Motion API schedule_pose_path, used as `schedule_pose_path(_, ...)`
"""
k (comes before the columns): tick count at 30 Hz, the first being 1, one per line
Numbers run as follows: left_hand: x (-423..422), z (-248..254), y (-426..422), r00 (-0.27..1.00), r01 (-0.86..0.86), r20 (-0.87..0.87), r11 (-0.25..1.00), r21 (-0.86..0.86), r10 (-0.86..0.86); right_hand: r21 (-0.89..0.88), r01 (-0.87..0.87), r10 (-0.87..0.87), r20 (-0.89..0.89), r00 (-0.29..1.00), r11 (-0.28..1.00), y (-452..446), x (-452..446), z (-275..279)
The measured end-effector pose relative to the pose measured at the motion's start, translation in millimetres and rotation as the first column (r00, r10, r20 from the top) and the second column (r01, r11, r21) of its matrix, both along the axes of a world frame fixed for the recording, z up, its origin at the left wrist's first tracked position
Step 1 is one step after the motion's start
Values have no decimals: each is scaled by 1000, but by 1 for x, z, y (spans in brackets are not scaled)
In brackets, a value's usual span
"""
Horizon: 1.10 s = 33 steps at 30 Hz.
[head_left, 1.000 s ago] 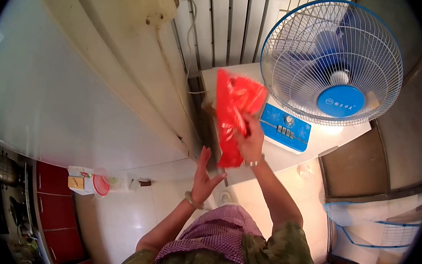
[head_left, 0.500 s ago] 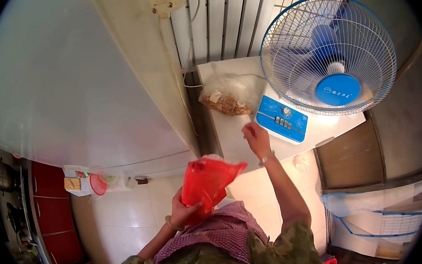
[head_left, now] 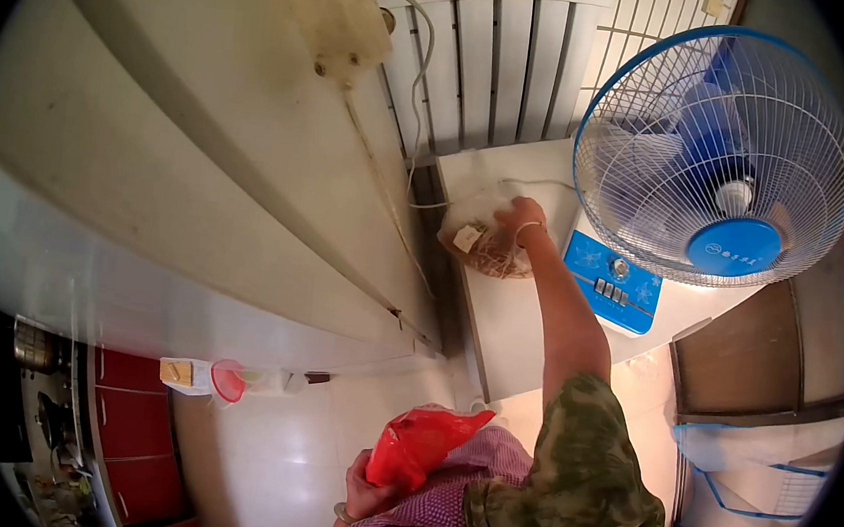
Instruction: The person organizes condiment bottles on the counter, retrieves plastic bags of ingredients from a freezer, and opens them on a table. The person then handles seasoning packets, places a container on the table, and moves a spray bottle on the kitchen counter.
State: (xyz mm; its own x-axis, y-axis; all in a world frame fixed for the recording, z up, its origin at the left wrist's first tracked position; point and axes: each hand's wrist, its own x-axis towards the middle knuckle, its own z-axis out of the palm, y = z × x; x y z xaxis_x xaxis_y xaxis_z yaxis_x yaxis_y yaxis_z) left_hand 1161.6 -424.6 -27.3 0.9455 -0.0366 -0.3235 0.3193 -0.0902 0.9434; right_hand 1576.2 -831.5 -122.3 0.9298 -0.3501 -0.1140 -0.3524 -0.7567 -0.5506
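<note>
Low in front of the body, my left hand (head_left: 368, 490) is closed round a red plastic bag (head_left: 418, 446), which sticks out to the right over the checked apron. My right hand (head_left: 523, 218) reaches forward to a clear plastic bag (head_left: 490, 252) on the white tabletop (head_left: 516, 337). Its fingers are bent at the bag's upper part, with the fingertips partly hidden. Brown, dry, stick-like pieces and a small pale label show inside the clear bag.
A blue and white fan (head_left: 735, 246) stands on the tabletop, its control base (head_left: 613, 280) right of my forearm. A large white appliance (head_left: 197, 194) fills the left. Red cabinets (head_left: 134, 429) and a pink basket (head_left: 228, 380) are at the lower left.
The red bag went from my right hand to my left hand, uncovering the clear bag, and is now lower. My right hand has reached forward onto the clear bag. The view has shifted.
</note>
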Motion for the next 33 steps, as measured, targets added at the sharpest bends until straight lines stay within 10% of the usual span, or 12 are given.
schedule_pose_path(3,0,-24,7,1000,-25,-6,984,-178,25,-74,-15,54,563,825,997,32,-29,30)
schedule_pose_path(11,15,-12,16,969,227,94,974,23,-228,281,-282,41,638,769,917,75,-213,144)
schedule_pose_path(18,45,-27,4,679,712,187,699,71,-710,682,164,-537,380,754,713,85,-450,149)
schedule_pose_path(22,32,-67,-28,517,853,122,497,-162,-847,207,591,-620,122,775,780,128,-591,120)
schedule_pose_path(25,2,-57,-47,389,913,88,370,-171,-917,69,827,-825,153,544,558,177,-701,18)
schedule_pose_path(33,-101,-45,-51,-6,999,188,-15,-47,-982,283,959,-998,56,10,25,310,-867,12)
